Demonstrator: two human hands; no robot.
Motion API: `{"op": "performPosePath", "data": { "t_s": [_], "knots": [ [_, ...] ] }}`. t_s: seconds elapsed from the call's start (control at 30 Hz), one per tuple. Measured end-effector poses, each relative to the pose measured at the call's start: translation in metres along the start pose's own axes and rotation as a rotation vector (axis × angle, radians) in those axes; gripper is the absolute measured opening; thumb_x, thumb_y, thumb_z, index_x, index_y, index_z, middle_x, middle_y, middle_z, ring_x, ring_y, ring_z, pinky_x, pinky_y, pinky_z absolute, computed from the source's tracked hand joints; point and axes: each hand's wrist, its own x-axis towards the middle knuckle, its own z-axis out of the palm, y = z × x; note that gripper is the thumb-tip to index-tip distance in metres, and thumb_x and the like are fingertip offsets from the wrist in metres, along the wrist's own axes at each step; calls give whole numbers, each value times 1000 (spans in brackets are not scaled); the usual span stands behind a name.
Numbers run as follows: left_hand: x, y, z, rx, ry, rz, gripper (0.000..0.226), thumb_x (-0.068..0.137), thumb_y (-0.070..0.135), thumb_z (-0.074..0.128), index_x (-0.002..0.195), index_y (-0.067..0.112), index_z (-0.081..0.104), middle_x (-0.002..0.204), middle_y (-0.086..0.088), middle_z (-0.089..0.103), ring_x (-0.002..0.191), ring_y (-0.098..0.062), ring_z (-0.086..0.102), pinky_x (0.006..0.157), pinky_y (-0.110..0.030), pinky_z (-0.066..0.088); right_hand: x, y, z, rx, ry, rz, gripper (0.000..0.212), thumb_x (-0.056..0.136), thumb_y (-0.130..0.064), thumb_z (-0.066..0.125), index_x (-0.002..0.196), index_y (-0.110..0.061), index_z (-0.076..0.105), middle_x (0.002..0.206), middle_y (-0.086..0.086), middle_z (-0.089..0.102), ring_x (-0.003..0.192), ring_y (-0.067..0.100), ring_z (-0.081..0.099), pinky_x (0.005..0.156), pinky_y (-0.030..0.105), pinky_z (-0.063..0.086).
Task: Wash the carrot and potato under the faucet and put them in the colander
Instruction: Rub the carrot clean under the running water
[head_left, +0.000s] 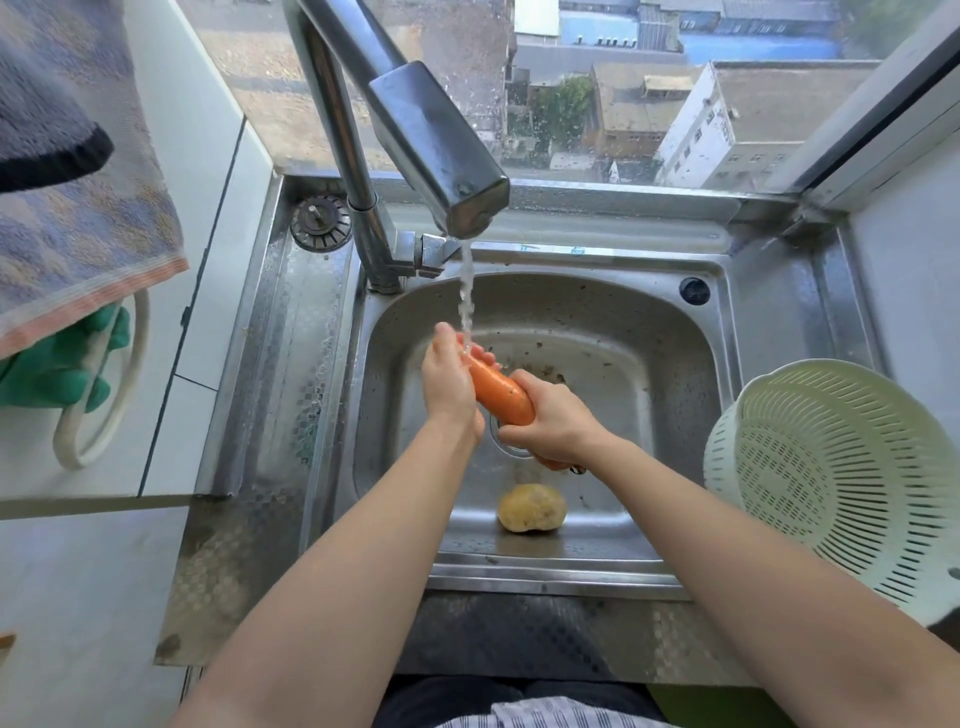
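Here's a steel sink (769, 312) set tight against a window (597, 88), with rooftops and buildings far below outside the glass. White tiled wall runs up the left side, a pale counter sits at lower left, and the patterned steel drainboard frames the basin.

Around the edges: a towel (78, 208) hangs at upper left, a green rubber glove (57, 364) dangles beneath it beside a white ring. A strainer plug (320, 222) rests on the sink's back left corner. The faucet (415, 140) arches out over the basin, and water (466, 296) streams straight down from its spout. The white colander (836, 478) stands empty on the right rim, tilted toward the camera, well apart from the hands.

Now the action: both hands are over the drain, and the carrot (501, 395) lies slanted between them. The left hand (449, 382) cups the carrot's far end right under the stream, fingers curled round it. The right hand (553, 423) grips the near, thicker end firmly. Water hits just where the left hand meets the carrot.

The potato (531, 508) sits on the basin floor near the front wall, below the right wrist, touched by neither hand.
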Motion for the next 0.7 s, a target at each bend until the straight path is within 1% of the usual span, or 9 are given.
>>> {"op": "performPosePath", "data": {
  "t_s": [0.1,0.17,0.2,0.3,0.37,0.47,0.53,0.63,0.7],
  "knots": [
    [13,13,-4,-152,93,-137,42,100,27,31,61,14,40,38,1,43,49,-19,42,56,-29,42,0,-4,6,-105,-12,-55,40,69,-32,72,101,-21,49,88,5,66,74,27,64,67,42,56],
    [11,16,-9,-176,17,-150,49,104,35,27,64,14,44,44,0,47,53,-18,45,61,-30,42,-1,-4,7,-105,18,-53,39,70,-31,72,100,-22,49,88,5,66,75,27,63,66,40,55],
    [8,14,-11,-150,-21,-114,48,105,39,27,71,14,50,53,-1,52,57,-16,51,64,-30,44,0,-4,8,-85,32,-41,38,70,-31,72,99,-23,49,88,5,66,75,27,63,66,39,54],
    [-4,-1,-11,60,-80,85,25,105,29,34,93,16,51,79,-2,54,73,-13,56,73,-30,49,1,-3,8,-51,68,-21,36,70,-31,71,98,-22,49,88,4,66,76,27,64,71,42,55],
    [-6,-5,-7,143,-38,156,23,105,26,36,88,16,48,79,-2,52,69,-13,54,69,-30,51,-1,-3,10,-28,48,-22,37,69,-32,72,98,-21,50,88,4,67,77,26,64,73,44,56],
    [0,-2,-4,139,74,116,38,103,41,36,77,15,46,67,-2,52,54,-14,53,56,-28,50,-8,-3,17,-27,44,-34,35,67,-34,70,92,-20,48,82,5,66,74,26,64,71,44,55],
    [4,-2,-8,121,46,98,40,102,44,38,77,15,48,63,-1,54,53,-14,54,55,-29,49,-11,-4,20,-31,60,-33,34,68,-33,70,89,-20,47,80,5,65,73,27,62,70,42,54],
    [-2,-10,-14,240,-144,156,8,103,19,44,101,12,47,81,-1,56,73,-13,58,67,-24,52,-9,-2,17,5,74,-20,35,70,-33,70,94,-17,50,83,6,65,76,27,63,73,43,53],
    [-2,-17,-18,278,-179,178,8,102,12,45,108,9,42,85,-2,54,75,-13,58,67,-23,53,-9,1,14,-3,38,-27,36,73,-34,71,97,-15,51,87,6,65,79,27,63,74,42,54]
  ]
}}
